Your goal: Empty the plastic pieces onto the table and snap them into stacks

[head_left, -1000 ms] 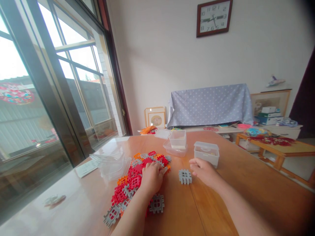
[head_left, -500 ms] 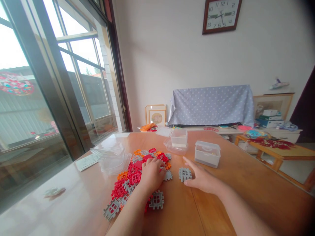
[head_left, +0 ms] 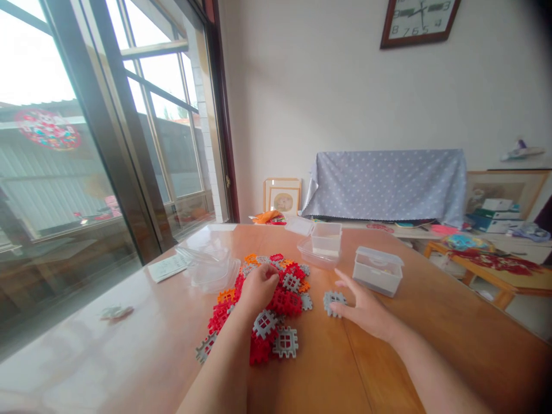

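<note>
My left hand [head_left: 260, 289] is over the far left part of a heap of red, orange and grey interlocking plastic tiles [head_left: 288, 302]. Its fingers are curled together, and whatever they may pinch is hidden. To the right of the heap, a grey window-patterned tile [head_left: 333, 303], perhaps with others beneath it, lies on the table. My right hand [head_left: 364, 307] is beside this tile, its thumb at the near edge and its fingers stretched apart. Another grey window tile [head_left: 285, 342] lies at the heap's near edge.
Clear plastic boxes [head_left: 326, 238] and a lidded box [head_left: 378, 271] stand at the table's far side. Transparent lids [head_left: 215, 275] and a pale printed sheet [head_left: 167, 269] lie left of the heap. A small pale item [head_left: 116, 312] is at the far left.
My left hand has drawn its spread fingers together and shifted slightly, uncovering more grey and red tiles. My right hand remains open beside the grey tile. The camera view has turned slightly left.
</note>
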`<state>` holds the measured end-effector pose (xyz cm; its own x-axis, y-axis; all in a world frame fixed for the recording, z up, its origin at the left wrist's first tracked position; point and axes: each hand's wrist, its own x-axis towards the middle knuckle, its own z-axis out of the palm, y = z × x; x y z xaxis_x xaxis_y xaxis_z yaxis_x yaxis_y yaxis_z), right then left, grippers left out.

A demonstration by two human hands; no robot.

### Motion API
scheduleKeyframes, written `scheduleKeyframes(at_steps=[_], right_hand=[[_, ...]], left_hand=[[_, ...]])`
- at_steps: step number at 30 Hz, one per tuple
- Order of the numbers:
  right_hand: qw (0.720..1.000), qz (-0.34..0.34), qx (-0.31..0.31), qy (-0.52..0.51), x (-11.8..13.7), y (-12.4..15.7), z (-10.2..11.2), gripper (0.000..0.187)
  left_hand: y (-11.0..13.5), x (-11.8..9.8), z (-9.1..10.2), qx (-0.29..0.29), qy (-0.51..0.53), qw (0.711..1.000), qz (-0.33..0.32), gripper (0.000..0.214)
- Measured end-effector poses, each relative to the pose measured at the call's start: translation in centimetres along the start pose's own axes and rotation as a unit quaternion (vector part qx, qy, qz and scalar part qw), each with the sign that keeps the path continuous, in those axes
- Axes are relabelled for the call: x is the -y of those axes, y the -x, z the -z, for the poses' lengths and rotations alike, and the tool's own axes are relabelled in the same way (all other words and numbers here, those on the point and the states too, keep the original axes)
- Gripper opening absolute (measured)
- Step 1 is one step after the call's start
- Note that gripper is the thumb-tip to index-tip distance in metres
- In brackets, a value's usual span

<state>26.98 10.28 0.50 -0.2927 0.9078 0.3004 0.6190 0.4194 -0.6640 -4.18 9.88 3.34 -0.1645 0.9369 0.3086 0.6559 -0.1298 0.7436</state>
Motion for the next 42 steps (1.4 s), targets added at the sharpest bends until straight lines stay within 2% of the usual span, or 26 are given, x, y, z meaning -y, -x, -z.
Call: scheduleKeyframes(at_steps=[2, 4, 6, 7, 10, 11, 14, 16, 18, 21, 24, 28, 30, 32, 35, 37, 40, 42], right_hand=[[0.996, 0.053, -0.071, 0.027, 2.1, 0.3, 0.0, 0.061], [0.988, 0.123, -0.086, 0.036, 4.7, 1.1, -0.5, 0.041], [0.982, 0.184, -0.024, 0.033, 7.3, 2.1, -1.6, 0.038], [0.979, 0.202, 0.02, 0.032, 8.4, 2.6, -2.4, 0.043], [0.966, 0.222, 0.124, 0.041, 10.4, 3.7, -4.6, 0.062], [0.964, 0.22, 0.145, 0.044, 10.6, 3.9, -5.2, 0.063], [0.964, 0.202, 0.165, 0.05, 10.6, 3.8, -5.9, 0.045], [0.966, 0.197, 0.162, 0.048, 10.4, 3.6, -5.6, 0.026], [0.968, 0.196, 0.153, 0.04, 10.1, 3.3, -5.0, 0.017], [0.983, 0.149, 0.105, 0.012, 9.4, 2.9, -4.2, 0.019], [0.993, 0.061, 0.063, -0.076, 8.5, 2.5, -3.6, 0.029], [0.976, -0.001, 0.046, -0.213, 7.7, 1.8, -3.0, 0.037], [0.967, -0.027, 0.04, -0.25, 7.6, 1.6, -2.8, 0.04], [0.963, -0.047, 0.039, -0.264, 7.4, 1.5, -2.7, 0.043], [0.965, -0.053, 0.028, -0.254, 6.9, 1.5, -2.7, 0.047], [0.976, -0.038, 0.003, -0.212, 6.7, 1.5, -2.5, 0.052], [0.995, 0.026, -0.038, -0.087, 6.6, 1.7, -2.1, 0.065], [0.996, 0.078, -0.049, -0.01, 6.7, 1.7, -1.8, 0.068]], left_hand=[[0.1, 0.0, -0.2, 0.014, -0.013, 1.0, -0.022, 0.015], [0.1, -0.1, -0.4, 0.008, -0.018, 0.999, -0.039, 0.017], [0.2, -0.3, -0.4, -0.001, -0.022, 0.999, -0.041, 0.017], [0.2, -0.3, -0.4, -0.005, -0.024, 0.999, -0.038, 0.017], [0.4, -0.6, -0.5, -0.011, -0.019, 0.999, -0.033, 0.017], [0.5, -0.6, -0.6, -0.009, -0.015, 0.999, -0.035, 0.017], [0.8, -0.8, -0.9, 0.004, -0.002, 0.999, -0.044, 0.016], [1.0, -1.0, -1.1, 0.011, 0.0, 0.999, -0.051, 0.016], [1.1, -1.2, -1.2, 0.014, 0.007, 0.998, -0.055, 0.015], [1.3, -2.1, -1.1, 0.018, 0.049, 0.997, -0.05, 0.013], [1.6, -3.3, -1.0, 0.051, 0.169, 0.984, -0.019, 0.02], [2.6, -4.9, -0.9, 0.158, 0.326, 0.932, 0.029, 0.034], [3.1, -5.4, -1.0, 0.217, 0.367, 0.904, 0.043, 0.038], [3.5, -5.7, -1.3, 0.246, 0.391, 0.886, 0.046, 0.039], [3.6, -5.8, -1.8, 0.244, 0.403, 0.88, 0.058, 0.036], [3.6, -5.6, -2.1, 0.237, 0.413, 0.876, 0.074, 0.035], [3.4, -5.4, -2.4, 0.235, 0.426, 0.868, 0.099, 0.034], [3.4, -5.3, -2.5, 0.238, 0.429, 0.865, 0.108, 0.035]])
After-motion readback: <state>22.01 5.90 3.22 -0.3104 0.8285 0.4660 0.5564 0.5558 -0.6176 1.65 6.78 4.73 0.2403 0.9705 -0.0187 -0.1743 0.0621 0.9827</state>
